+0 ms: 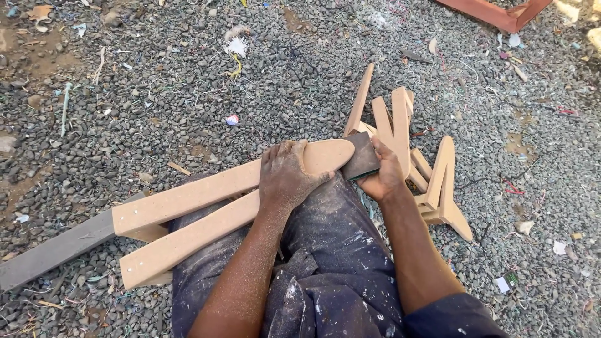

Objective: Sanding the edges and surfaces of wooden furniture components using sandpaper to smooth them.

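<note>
A long tan board piece (pixel 206 188) with a rounded, pointed end lies across my lap, beside a second similar piece (pixel 188 241) below it. My left hand (pixel 285 175) presses down on the upper piece near its rounded tip. My right hand (pixel 385 172) grips a dark sheet of sandpaper (pixel 360 156) held against that tip. Both arms and my dark trousers (pixel 338 250) are dusted with pale sawdust.
A pile of cut tan board pieces (pixel 426 163) stands on the gravel just right of my right hand. A grey plank (pixel 56 250) lies at the left. A red-brown wooden frame (pixel 501 12) sits at the top right. Litter scraps dot the gravel.
</note>
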